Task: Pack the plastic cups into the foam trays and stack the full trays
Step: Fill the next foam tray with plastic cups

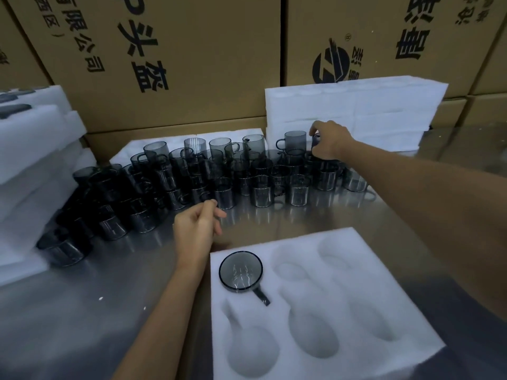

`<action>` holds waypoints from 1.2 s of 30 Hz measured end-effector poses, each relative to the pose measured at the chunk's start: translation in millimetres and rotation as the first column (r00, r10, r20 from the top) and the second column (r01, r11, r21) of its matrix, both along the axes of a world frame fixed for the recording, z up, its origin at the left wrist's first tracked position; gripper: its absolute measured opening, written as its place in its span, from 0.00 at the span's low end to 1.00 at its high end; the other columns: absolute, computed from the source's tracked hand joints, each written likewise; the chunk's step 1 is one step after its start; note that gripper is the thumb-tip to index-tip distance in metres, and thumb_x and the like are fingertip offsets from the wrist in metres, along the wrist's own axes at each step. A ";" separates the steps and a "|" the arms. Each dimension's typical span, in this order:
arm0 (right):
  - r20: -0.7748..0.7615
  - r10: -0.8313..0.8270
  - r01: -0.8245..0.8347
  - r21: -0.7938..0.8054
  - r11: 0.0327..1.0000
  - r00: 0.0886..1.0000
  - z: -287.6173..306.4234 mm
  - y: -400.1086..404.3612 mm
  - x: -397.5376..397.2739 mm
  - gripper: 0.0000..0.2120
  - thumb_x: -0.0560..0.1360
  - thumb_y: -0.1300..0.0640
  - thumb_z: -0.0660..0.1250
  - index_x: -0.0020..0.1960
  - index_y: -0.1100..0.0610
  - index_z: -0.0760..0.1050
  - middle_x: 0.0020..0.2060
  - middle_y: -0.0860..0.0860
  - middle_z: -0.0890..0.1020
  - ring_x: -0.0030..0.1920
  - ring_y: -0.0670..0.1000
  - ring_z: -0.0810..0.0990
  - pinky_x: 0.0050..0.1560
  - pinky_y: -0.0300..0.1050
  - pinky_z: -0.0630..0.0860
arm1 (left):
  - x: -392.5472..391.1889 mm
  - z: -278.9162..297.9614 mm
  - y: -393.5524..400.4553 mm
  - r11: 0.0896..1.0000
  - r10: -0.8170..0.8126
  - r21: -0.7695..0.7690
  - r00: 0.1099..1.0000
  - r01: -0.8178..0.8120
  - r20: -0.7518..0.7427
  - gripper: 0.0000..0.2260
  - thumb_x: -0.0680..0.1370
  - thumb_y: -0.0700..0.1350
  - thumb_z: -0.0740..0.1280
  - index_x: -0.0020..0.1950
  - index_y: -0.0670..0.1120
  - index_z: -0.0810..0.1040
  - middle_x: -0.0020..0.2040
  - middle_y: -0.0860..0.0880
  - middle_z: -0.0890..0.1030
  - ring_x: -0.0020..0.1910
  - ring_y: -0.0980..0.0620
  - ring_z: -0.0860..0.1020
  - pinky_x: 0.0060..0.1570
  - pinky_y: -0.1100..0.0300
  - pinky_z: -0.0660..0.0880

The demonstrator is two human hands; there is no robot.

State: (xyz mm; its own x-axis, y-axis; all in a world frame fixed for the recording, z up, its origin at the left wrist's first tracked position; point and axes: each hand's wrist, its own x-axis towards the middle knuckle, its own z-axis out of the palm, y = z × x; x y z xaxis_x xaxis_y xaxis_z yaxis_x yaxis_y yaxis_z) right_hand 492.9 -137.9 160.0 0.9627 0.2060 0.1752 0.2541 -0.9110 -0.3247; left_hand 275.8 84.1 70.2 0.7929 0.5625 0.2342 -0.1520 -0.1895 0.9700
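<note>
Right hand (330, 141) gripping a top-tier cup (316, 141), left hand (198, 226) loosely curled, empty: careless lift risks toppling neighbouring stacked cups (295, 154).

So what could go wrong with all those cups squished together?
The right hand grips a smoky transparent plastic cup atop the crowded stacked cups; lifting it might topple neighbours. The white foam tray holds one cup, its handle lying outside the well, so it may sit crooked.

2 bare forearms, sleeveless to the frame edge
</note>
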 end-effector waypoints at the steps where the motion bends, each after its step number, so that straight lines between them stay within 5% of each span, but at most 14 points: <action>1: 0.029 0.009 -0.009 0.026 1.000 1.000 2.4 -2.0 -5.7 0.20 0.75 0.61 0.67 0.66 0.58 0.70 0.63 0.60 0.72 0.61 0.65 0.72 0.55 0.49 0.70 | -0.2 -0.1 0.7 1.000 0.001 -0.005 1.000 -0.001 0.001 0.17 0.80 0.44 0.63 0.33 0.40 0.81 0.25 0.42 0.73 0.26 0.52 0.70 0.46 0.51 0.74; 6: 0.278 0.127 -0.189 0.206 0.960 0.952 19.9 -5.9 -75.1 0.22 0.74 0.60 0.70 0.67 0.54 0.71 0.63 0.56 0.72 0.63 0.59 0.69 0.53 0.45 0.67 | -4.3 4.3 1.6 0.999 0.005 -0.044 1.000 -0.005 -0.014 0.16 0.80 0.42 0.62 0.35 0.40 0.81 0.27 0.42 0.74 0.25 0.52 0.69 0.29 0.60 0.65; 12: 0.283 0.327 -0.410 0.319 0.855 0.902 28.1 -21.7 -190.3 0.30 0.71 0.50 0.77 0.68 0.43 0.67 0.56 0.45 0.74 0.56 0.48 0.71 0.52 0.43 0.68 | -32.6 29.4 -12.0 0.994 0.061 0.087 0.992 -0.070 0.106 0.14 0.80 0.40 0.62 0.37 0.44 0.81 0.28 0.47 0.76 0.29 0.54 0.72 0.40 0.57 0.70; 16: 0.253 0.317 -0.398 0.417 0.817 0.914 14.7 -36.3 -244.2 0.31 0.67 0.51 0.79 0.66 0.43 0.70 0.54 0.44 0.76 0.56 0.48 0.75 0.56 0.46 0.73 | -62.2 57.7 -45.8 0.982 -0.104 0.172 0.986 0.081 0.128 0.09 0.78 0.41 0.64 0.45 0.48 0.83 0.35 0.55 0.81 0.36 0.59 0.77 0.37 0.66 0.72; 21: 0.195 0.340 -0.389 0.558 0.733 0.920 -19.7 -40.7 -286.6 0.30 0.66 0.57 0.79 0.64 0.44 0.72 0.55 0.43 0.78 0.57 0.42 0.76 0.52 0.32 0.70 | -99.9 67.7 -79.4 0.860 -0.424 0.307 0.906 0.407 -0.014 0.14 0.78 0.33 0.65 0.61 0.45 0.79 0.54 0.50 0.83 0.54 0.60 0.80 0.56 0.66 0.75; 24: 0.200 0.328 -0.377 0.638 0.671 0.923 -37.5 -36.5 -302.2 0.27 0.69 0.60 0.78 0.64 0.47 0.73 0.57 0.41 0.79 0.57 0.37 0.75 0.49 0.25 0.67 | -120.3 61.0 -84.3 0.856 -0.427 0.304 0.903 0.417 -0.035 0.14 0.78 0.34 0.65 0.61 0.46 0.80 0.55 0.52 0.83 0.55 0.57 0.80 0.52 0.63 0.78; 31: 0.144 0.352 -0.349 0.691 0.633 0.925 -41.0 -27.9 -303.5 0.30 0.70 0.60 0.76 0.67 0.44 0.70 0.61 0.41 0.78 0.61 0.36 0.74 0.54 0.25 0.67 | -132.3 56.1 -83.0 0.909 -0.365 0.192 0.929 0.370 -0.059 0.11 0.78 0.33 0.66 0.56 0.45 0.82 0.50 0.51 0.85 0.50 0.52 0.83 0.52 0.57 0.79; 36: 0.118 0.306 -0.304 0.667 0.680 0.945 -48.9 -25.9 -311.5 0.29 0.71 0.53 0.76 0.68 0.42 0.70 0.57 0.31 0.75 0.59 0.30 0.72 0.52 0.20 0.66 | -134.5 52.9 -77.3 0.926 -0.342 0.163 0.939 0.341 -0.022 0.07 0.79 0.37 0.67 0.52 0.45 0.83 0.46 0.50 0.85 0.47 0.52 0.84 0.52 0.60 0.79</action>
